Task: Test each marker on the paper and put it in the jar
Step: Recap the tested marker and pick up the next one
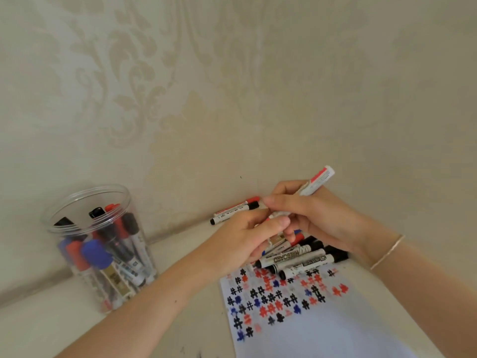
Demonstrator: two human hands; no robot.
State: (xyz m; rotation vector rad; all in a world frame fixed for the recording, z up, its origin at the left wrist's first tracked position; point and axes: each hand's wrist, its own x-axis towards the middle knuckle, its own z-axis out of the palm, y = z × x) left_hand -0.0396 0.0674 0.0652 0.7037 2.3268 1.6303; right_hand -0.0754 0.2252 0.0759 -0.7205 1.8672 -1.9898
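Both hands are meeting above the pile of markers, and the right hand is gripping a white marker with its fingers curled round the middle of the barrel. The barrel is a smooth plastic cylinder with a red band printed along its label, and its flat back end is sticking out above and to the right of the grip; its long axis is running from upper right down to lower left, toward the left hand. The left hand is pinching the lower end of the same marker between thumb and curled fingers, just below the right-hand grip, and its fingers are hiding whether a cap is on that end. Directly beneath the grip, the loose markers are lying roughly parallel, white-barrelled with black or red caps, touching one another. Below them the white paper is lying flat, covered with black, red and blue hash-shaped test marks. Well to the left of the grip, a clear, round plastic jar is standing upright, holding capped markers on end. A thin bracelet is circling the right wrist.
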